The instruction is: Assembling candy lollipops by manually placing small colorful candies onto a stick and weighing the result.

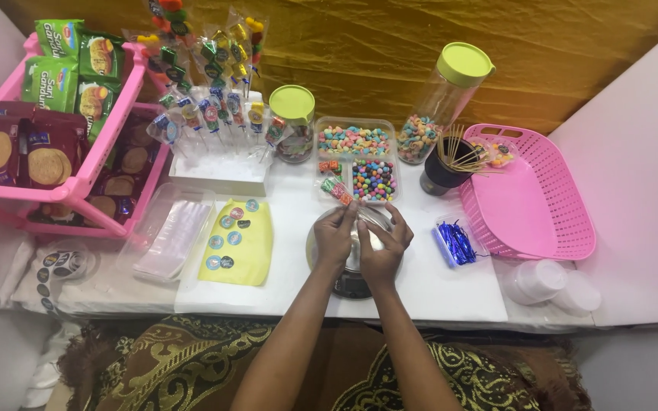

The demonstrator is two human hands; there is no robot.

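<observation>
- Over the round steel bowl (353, 262) at the table's near edge, your left hand (334, 237) and right hand (384, 255) meet.
- Left fingertips (350, 207) pinch together on a small wrapped candy (336, 190); whether the right fingers grip anything cannot be told.
- Behind: clear sectioned tray (356, 157), glossy beads.

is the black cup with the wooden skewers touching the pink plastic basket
Cannot tell. In the head view the black cup of wooden skewers sits right against the pink plastic basket's left rim, but no clear contact or gap shows.
</observation>
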